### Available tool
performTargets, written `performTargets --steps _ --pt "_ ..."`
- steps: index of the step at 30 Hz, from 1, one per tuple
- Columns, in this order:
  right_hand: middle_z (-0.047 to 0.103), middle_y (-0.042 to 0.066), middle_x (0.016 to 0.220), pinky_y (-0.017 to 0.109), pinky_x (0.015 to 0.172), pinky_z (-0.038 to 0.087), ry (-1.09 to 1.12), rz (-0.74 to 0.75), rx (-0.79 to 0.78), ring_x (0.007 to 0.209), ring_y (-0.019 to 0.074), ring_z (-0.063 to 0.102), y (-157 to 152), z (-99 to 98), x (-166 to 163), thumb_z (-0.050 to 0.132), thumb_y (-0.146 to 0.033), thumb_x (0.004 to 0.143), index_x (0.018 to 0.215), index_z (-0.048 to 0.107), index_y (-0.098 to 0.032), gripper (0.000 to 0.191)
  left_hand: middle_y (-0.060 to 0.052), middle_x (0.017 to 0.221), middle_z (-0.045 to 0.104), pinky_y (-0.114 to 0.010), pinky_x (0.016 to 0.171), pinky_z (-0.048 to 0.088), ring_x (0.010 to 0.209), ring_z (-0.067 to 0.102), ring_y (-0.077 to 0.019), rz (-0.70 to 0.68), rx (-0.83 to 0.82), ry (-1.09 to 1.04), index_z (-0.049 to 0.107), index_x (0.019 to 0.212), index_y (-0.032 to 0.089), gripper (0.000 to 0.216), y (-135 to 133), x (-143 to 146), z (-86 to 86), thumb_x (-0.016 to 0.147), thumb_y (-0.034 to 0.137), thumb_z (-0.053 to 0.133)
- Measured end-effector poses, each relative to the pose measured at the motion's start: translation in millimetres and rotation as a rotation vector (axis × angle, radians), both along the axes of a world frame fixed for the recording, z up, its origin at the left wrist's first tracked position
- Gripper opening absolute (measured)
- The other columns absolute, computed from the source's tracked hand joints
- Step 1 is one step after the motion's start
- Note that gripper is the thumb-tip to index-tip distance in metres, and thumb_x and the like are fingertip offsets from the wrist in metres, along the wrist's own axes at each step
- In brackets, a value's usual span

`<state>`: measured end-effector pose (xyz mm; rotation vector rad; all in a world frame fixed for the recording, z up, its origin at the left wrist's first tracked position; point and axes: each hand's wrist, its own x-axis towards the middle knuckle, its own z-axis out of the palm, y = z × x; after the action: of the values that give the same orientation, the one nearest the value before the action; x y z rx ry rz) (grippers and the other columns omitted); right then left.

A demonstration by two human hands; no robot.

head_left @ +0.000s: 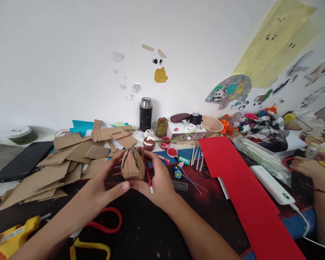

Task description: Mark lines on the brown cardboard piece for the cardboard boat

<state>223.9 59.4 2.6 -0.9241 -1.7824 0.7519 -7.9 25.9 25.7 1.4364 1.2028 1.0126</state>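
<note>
Both my hands hold a small brown cardboard shape (132, 166) with dark slits, lifted a little above the dark table (151, 231). My left hand (101, 186) cups its left side, thumb stretched under it. Around its right side my right hand (158, 178) is wrapped, and a red pencil (148, 177) is also pinched between those fingers, its white end pointing toward me.
Cardboard scraps (54, 166) pile at the left beside a black tablet (21, 162). A yellow glue gun (12, 236) and red-and-yellow scissors (97, 231) lie near me. A red paper sheet (243, 191), a white power bank (272, 184) and another person's arm (318, 191) are at the right. A black flask (145, 113) and paint pots stand behind.
</note>
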Motion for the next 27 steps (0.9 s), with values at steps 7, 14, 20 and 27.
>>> performTargets --steps 7,14,20,27 --pt "0.076 0.019 0.152 0.055 0.12 0.06 -0.122 0.051 0.139 0.139 0.0387 0.075 -7 1.8 -8 0.087 -0.07 0.095 0.158 0.057 -0.026 0.082 -0.012 0.166 0.072 -0.059 0.117 0.066 0.151 0.069 -0.049 0.143 0.07 0.062 0.057 0.172 0.035 0.107 -13 0 0.2 0.079 0.067 0.099" --pt "0.075 0.02 0.154 0.054 0.123 0.059 -0.125 0.1 0.204 0.142 0.0364 0.074 -7 -0.5 -9 0.077 -0.072 0.104 0.162 0.055 -0.024 0.079 -0.012 0.151 0.08 -0.064 0.13 0.054 0.141 0.075 -0.0445 0.19 0.131 0.194 0.067 0.155 0.031 0.094 -11 5 9.4 0.075 0.07 0.098" --pt "0.075 0.018 0.16 0.054 0.127 0.058 -0.088 0.145 0.22 0.148 0.0358 0.072 -6 2.5 -6 0.073 -0.07 0.11 0.169 0.055 -0.026 0.076 -0.013 0.138 0.085 -0.061 0.116 0.066 0.132 0.079 -0.0463 0.186 0.031 0.193 0.071 0.154 0.031 0.102 -7 7 33.8 0.069 0.081 0.092" --pt "0.083 0.011 0.15 0.051 0.124 0.061 0.265 -0.037 0.007 0.14 0.0314 0.079 0 6.8 1 0.064 -0.057 0.12 0.148 0.077 -0.03 0.041 -0.014 0.133 0.088 -0.061 0.12 0.064 0.143 0.073 -0.0487 0.231 -0.032 -0.107 0.075 0.151 0.027 0.099 -1 -10 29.1 0.066 0.069 0.103"
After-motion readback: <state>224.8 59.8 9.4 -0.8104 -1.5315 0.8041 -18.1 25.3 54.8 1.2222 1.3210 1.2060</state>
